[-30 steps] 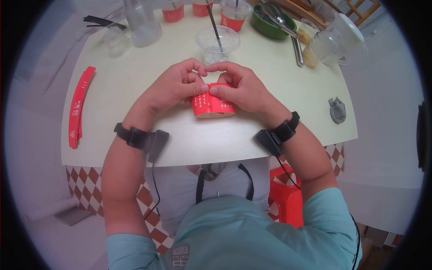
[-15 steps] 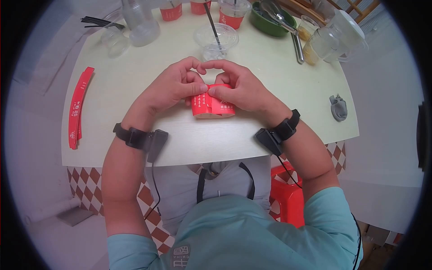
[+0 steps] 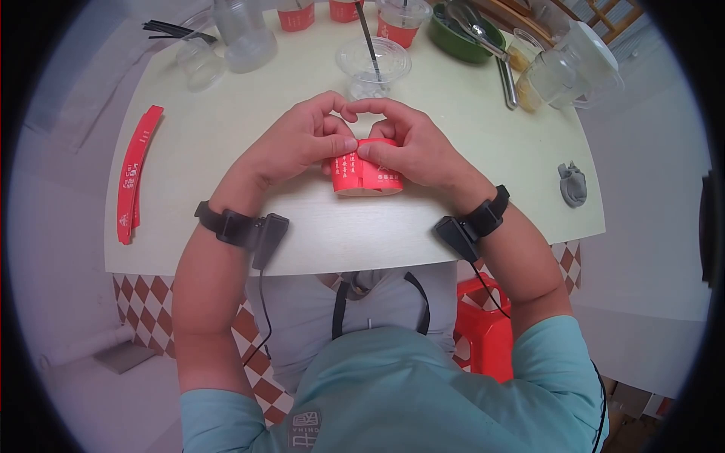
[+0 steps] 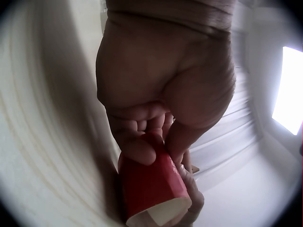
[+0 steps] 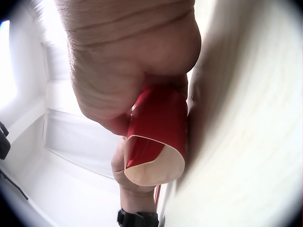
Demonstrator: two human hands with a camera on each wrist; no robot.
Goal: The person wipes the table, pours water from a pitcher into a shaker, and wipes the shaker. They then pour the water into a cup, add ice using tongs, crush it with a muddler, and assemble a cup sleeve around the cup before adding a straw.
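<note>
A red paper cup sleeve [image 3: 368, 180] with white lettering is bent into a loop near the table's front edge. My left hand [image 3: 306, 143] grips its left side, thumb in front close to the overlapping seam and fingers behind. On the other side my right hand [image 3: 417, 149] holds it the same way, its thumb right beside the left one. The index fingers meet above the loop. In the left wrist view the sleeve [image 4: 154, 182] shows its pale inside at the open end. The right wrist view shows one red end of the sleeve [image 5: 161, 113] tucked inside the loop.
Beyond the hands stands a clear plastic cup [image 3: 372, 64] with a black straw. Flat red sleeves [image 3: 137, 177] lie at the left, a grey cloth [image 3: 572, 185] at the right. Sleeved cups [image 3: 398, 32], a green bowl [image 3: 472, 47], a pitcher [image 3: 565, 72] and tongs [image 3: 507, 83] sit farther back.
The head view has shifted slightly. Both hands keep their hold on the looped sleeve, with only slight movement of the thumbs at the seam.
</note>
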